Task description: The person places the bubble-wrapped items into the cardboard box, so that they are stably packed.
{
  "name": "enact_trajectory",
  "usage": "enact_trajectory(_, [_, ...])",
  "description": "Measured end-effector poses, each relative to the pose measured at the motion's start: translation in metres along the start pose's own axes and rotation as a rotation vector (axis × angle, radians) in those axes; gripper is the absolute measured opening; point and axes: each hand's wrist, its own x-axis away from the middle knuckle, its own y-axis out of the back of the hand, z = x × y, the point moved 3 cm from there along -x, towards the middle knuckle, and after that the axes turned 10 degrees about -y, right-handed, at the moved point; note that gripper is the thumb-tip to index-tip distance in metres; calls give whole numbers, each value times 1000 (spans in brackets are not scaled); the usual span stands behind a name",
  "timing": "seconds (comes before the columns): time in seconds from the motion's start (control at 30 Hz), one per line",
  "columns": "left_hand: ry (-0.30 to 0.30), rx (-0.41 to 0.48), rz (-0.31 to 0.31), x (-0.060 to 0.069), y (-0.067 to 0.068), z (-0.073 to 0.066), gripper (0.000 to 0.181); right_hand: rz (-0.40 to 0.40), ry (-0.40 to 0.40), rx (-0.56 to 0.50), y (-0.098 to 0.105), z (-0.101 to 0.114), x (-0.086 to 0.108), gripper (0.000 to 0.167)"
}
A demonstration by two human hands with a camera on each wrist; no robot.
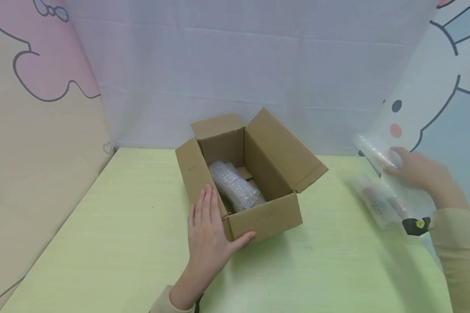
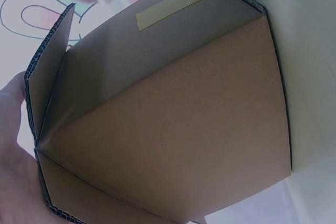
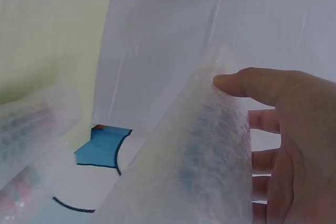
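Note:
An open cardboard box (image 1: 272, 215) stands on the table with its flaps spread. Inside it lies a bubble-wrapped bundle (image 1: 236, 187). My left hand (image 1: 207, 230) rests against the box's left flap with fingers straight, its thumb spread along the near flap. In the left wrist view the box's outer side (image 2: 184, 119) fills most of the picture. Over at the right edge of the table, my right hand (image 1: 421, 171) grips a bubble-wrapped package (image 3: 210, 150) between thumb and fingers. Its wrapping hides the contents, though a bluish patch shows through.
More bubble-wrapped packages (image 1: 376, 202) with reddish and dark contents lie below the right hand. A black item with a yellow mark (image 1: 416, 224) is beside the right sleeve. A white sheet (image 1: 235, 74) hangs behind the table (image 1: 121, 226), and cartoon-printed panels flank both sides.

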Motion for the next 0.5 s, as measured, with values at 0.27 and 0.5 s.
enact_trajectory(0.27, [-23,-4,-27,0,-1,1,126,-160,49,51,52,56,14,76])
enact_trajectory(0.5, [-32,10,-40,-2,-1,2,126,-234,156,73,86,116,28,74])
